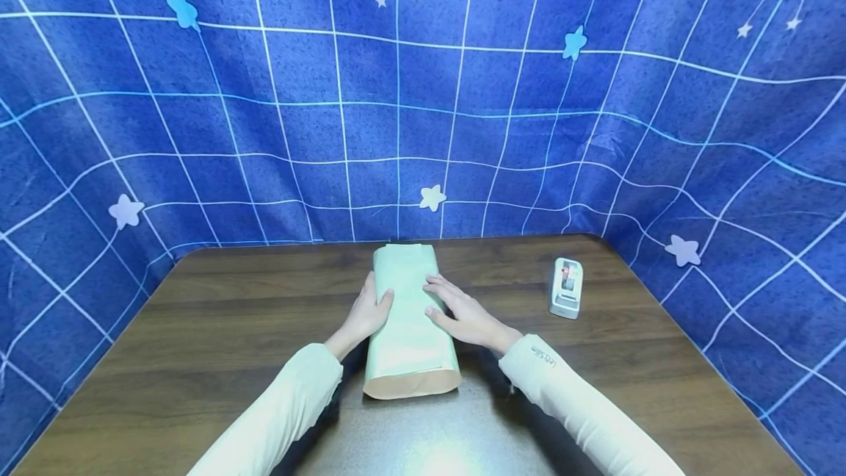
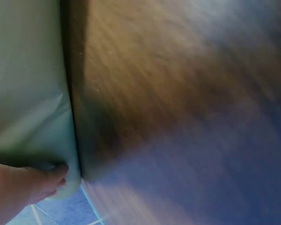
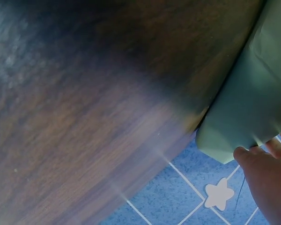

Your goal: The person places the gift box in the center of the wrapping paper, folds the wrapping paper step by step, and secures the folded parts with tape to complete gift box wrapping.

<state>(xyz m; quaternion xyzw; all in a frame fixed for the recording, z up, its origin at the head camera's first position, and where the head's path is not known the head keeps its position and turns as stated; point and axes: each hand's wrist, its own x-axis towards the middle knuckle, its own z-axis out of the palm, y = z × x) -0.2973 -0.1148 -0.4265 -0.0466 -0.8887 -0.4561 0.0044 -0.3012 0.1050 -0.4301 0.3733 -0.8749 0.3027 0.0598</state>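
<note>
A pale green paper tube (image 1: 408,329), flattened to an oval, lies lengthwise on the dark wood table, its tan near end facing me. My left hand (image 1: 363,311) grips its left side, thumb over the top and the other fingers along the edge. On the right side, my right hand (image 1: 465,314) rests with loosely extended fingers on the upper surface. Creases run across the paper (image 2: 28,103) in the left wrist view. In the right wrist view, fingertips touch the green paper (image 3: 248,112) close to one end.
A small white tape dispenser (image 1: 566,288) stands on the table to the right of the tube. Behind the table (image 1: 251,314) and at its sides hangs a blue curtain (image 1: 370,131) with white grid lines and stars.
</note>
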